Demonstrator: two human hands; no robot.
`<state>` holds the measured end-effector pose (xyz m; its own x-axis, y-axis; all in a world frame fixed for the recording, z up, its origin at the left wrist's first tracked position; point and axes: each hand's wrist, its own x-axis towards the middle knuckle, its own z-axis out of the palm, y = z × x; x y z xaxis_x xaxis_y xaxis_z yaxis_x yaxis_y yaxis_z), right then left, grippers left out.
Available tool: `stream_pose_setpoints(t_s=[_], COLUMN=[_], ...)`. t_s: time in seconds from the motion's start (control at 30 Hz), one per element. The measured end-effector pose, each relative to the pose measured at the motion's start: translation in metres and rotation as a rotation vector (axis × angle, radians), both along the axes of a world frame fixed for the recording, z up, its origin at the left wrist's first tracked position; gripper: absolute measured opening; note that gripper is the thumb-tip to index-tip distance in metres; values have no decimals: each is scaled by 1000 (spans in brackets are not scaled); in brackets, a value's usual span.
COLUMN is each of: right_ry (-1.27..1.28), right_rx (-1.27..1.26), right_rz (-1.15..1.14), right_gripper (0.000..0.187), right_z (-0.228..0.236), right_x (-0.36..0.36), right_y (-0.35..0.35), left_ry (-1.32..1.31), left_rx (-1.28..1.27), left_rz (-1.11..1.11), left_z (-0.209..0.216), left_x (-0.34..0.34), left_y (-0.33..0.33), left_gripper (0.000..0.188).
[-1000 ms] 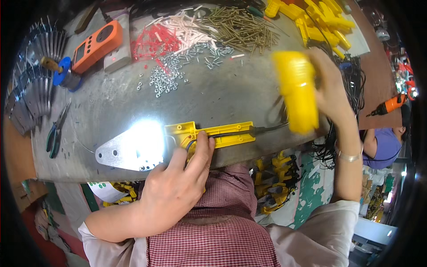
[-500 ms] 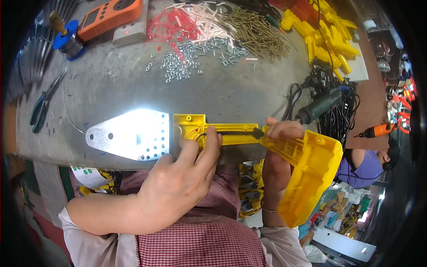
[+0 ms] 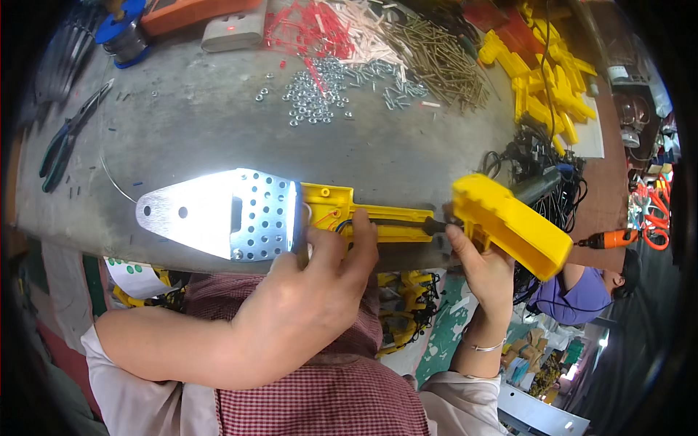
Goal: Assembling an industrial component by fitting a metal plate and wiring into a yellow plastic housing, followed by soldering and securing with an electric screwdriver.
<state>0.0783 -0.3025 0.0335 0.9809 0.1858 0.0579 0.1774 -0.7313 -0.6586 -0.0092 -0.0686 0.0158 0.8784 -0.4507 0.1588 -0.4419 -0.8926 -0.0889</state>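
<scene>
A metal plate [image 3: 190, 214], pointed at the left and dotted with holes on its right part, lies flat near the table's front edge. Joined to its right side is a yellow handle half [image 3: 325, 193], its inside facing up with thin wires and a black cord [image 3: 411, 221] along it. My left hand [image 3: 302, 320] grips this half, fingertips pressing down on the wires. At the cord's right end, my right hand [image 3: 486, 272] is closed round a second yellow handle half [image 3: 534, 234], tilted above the table edge. Some right fingers are hidden behind it.
Pliers [image 3: 65, 142] lie at left, below a solder spool [image 3: 123, 42]. Nuts [image 3: 316, 94], red sleeves [image 3: 305, 33] and brass screws [image 3: 443, 62] are heaped at the back. Yellow handles [image 3: 542, 91], black cords [image 3: 542, 149] and a dark power screwdriver [image 3: 536, 187] lie at right. Another person [image 3: 571, 296] is beyond.
My right hand has raised and turned the second yellow half, so its inner ribs no longer face up. My left hand keeps its place on the first half. The view has shifted slightly.
</scene>
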Motion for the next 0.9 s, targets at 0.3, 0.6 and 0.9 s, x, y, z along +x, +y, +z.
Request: stream_pose_setpoints(t_s=[0.3,0.6,0.9], right_ry=[200,143,-20], right_rx=[-274,660,737], right_rz=[381,118,85], right_gripper=[28,62,49], right_z=[17,10,-17], right_x=[34,1,-11], right_y=[-1,4,37], left_ry=[38,22,43], left_rx=[56,48,20], left_rz=[99,127,128], left_z=[7,7,6], left_x=[2,3,3], left_y=[-7,-14,-13], left_gripper=[53,51,48])
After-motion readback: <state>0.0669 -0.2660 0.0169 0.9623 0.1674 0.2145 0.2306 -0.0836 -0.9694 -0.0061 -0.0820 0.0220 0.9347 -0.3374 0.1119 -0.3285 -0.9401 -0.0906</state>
